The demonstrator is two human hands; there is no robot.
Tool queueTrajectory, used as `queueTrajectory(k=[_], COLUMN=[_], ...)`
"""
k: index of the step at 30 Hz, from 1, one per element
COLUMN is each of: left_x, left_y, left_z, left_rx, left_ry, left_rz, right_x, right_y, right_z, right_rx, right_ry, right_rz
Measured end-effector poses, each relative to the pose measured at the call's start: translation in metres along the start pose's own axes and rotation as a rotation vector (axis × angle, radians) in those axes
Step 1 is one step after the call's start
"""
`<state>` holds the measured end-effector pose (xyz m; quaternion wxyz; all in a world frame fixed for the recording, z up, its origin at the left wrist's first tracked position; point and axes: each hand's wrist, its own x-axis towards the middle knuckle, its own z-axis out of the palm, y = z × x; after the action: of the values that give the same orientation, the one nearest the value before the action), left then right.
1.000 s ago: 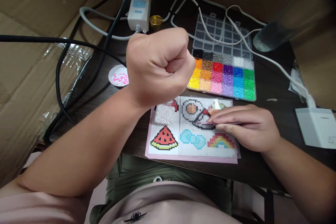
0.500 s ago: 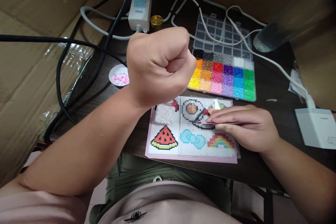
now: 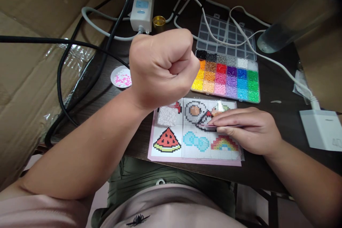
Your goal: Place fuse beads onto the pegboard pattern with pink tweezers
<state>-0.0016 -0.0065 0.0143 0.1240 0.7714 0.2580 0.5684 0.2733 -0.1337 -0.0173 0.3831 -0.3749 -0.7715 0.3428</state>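
Note:
My left hand (image 3: 163, 67) is raised above the table in a closed fist, and nothing shows in it. Lower on the right, my right hand (image 3: 251, 128) pinches a thin pair of pink tweezers (image 3: 206, 125). Their tips point left, over a black-outlined shape on the clear pegboard (image 3: 193, 155). The board lies on a printed pattern sheet (image 3: 158, 151); egg, bow and rainbow figures show on it. A small clear box of white beads (image 3: 167, 116) sits on the sheet, left of the board. I cannot make out whether the tips hold a bead.
Behind the board stands an open bead organizer (image 3: 231, 80) with many colours. A small dish (image 3: 122, 77) holds pink and white beads. A power strip (image 3: 142, 12), a gold cup (image 3: 159, 22), a clear cylinder (image 3: 267, 42) and a white charger (image 3: 322, 130) surround the area, with cables crossing.
The tweezers' tips and my right fingers have shifted very slightly left over the black-outlined shape. My left fist stays where it was.

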Motion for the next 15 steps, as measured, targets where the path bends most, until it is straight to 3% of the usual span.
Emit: queueTrajectory(k=[7,12,15], left_x=[0.0,0.002,0.002], left_y=[-0.005,-0.018,-0.018], left_z=[0.0,0.0,0.001], left_rx=[0.024,-0.042,-0.043], left_ry=[-0.01,0.014,0.032], left_rz=[0.046,0.256,0.267], right_x=[0.001,0.001,0.002], right_y=[-0.002,-0.002,-0.002], right_z=[0.001,0.0,-0.001], right_rx=[0.011,0.054,0.07], right_ry=[-0.005,0.013,0.021], right_rz=[0.069,0.073,0.121])
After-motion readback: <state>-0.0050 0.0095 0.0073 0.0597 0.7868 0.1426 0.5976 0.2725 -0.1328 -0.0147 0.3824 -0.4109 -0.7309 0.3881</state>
